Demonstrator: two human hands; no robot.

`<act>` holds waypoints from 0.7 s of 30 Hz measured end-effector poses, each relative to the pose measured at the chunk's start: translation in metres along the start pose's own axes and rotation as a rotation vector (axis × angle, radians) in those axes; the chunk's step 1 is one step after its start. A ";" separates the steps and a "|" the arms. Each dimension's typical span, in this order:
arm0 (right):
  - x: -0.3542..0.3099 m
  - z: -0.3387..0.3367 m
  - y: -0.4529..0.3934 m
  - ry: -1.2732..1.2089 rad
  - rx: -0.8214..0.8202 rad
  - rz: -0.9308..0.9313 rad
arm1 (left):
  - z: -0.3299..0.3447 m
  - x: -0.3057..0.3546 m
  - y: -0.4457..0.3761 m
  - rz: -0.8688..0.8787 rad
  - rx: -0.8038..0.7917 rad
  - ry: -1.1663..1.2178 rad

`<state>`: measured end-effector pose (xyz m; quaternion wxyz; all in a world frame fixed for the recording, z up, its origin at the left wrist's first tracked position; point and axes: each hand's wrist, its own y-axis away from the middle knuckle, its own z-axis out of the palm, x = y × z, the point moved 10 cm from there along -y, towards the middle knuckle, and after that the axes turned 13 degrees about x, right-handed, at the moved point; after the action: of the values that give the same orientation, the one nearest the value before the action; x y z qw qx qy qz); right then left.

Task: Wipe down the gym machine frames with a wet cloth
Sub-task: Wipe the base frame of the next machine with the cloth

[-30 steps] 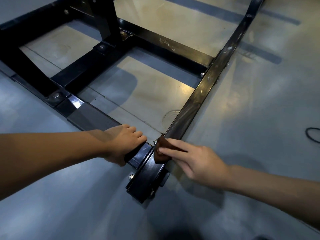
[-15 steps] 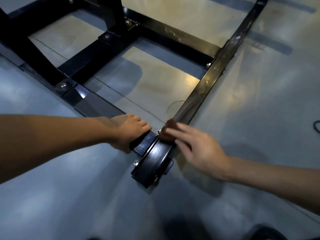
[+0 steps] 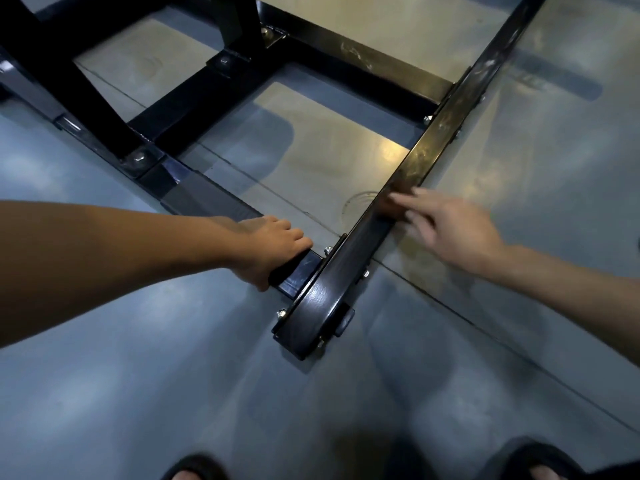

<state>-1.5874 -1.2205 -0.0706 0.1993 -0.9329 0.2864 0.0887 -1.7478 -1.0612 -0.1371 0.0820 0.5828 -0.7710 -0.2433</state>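
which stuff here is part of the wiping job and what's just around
In the job:
- black frame rail
- brown cloth, blurred
- right hand pressing it
- left hand gripping the cross bar

Just around:
- floor
- sandalled feet

we see a glossy grey floor point(image 3: 138, 393) with a paler, beige-toned patch point(image 3: 329, 157) catching a bright glare. a thin dark seam point(image 3: 485, 323) runs across it. at the bottom edge, two dark shapes, probably sandals point(image 3: 197, 469), are only partly in view.
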 end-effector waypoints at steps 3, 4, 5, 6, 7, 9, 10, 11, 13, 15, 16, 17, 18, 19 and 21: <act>0.047 -0.009 -0.020 -0.100 -0.027 0.333 | 0.008 -0.005 0.004 -0.038 -0.172 0.078; 0.056 -0.007 -0.018 -0.271 -0.037 0.477 | 0.007 -0.006 0.004 -0.075 -0.200 0.149; 0.061 -0.002 -0.014 -0.496 -0.050 0.644 | 0.001 -0.007 0.001 -0.115 -0.185 0.242; 0.058 0.009 -0.008 -0.731 -0.094 0.815 | -0.006 -0.009 -0.001 -0.158 -0.137 0.343; 0.047 0.017 -0.001 -0.940 -0.164 0.957 | -0.016 -0.012 -0.004 -0.196 -0.052 0.417; 0.020 0.028 0.012 -1.191 -0.336 1.156 | -0.048 -0.022 -0.007 -0.265 0.223 0.483; 0.008 0.030 0.017 -1.261 -0.423 1.223 | -0.065 -0.025 -0.006 -0.280 0.380 0.502; -0.003 0.030 0.020 -1.301 -0.505 1.268 | -0.083 -0.025 -0.003 -0.281 0.529 0.528; -0.022 0.029 0.028 -1.324 -0.676 1.318 | -0.112 -0.022 0.001 -0.261 0.743 0.547; -0.037 0.029 0.036 -1.360 -0.808 1.365 | -0.126 -0.019 -0.002 -0.241 0.817 0.529; -0.042 0.029 0.039 -1.388 -0.845 1.385 | -0.129 -0.016 -0.005 -0.216 0.835 0.528; -0.048 0.028 0.040 -1.418 -0.865 1.402 | -0.130 -0.015 -0.009 -0.199 0.839 0.529; -0.053 0.026 0.039 -1.454 -0.861 1.408 | -0.129 -0.016 -0.010 -0.206 0.833 0.537; -0.054 0.024 0.037 -1.488 -0.834 1.409 | -0.125 -0.018 -0.012 -0.237 0.808 0.543; -0.045 0.020 0.027 -1.546 -0.702 1.409 | -0.112 -0.022 -0.014 -0.322 0.727 0.580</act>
<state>-1.6409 -1.2101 -0.0851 -0.0466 -0.2583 0.5108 0.8186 -1.6828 -1.0750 -0.0428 0.0459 0.7290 -0.6517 0.2041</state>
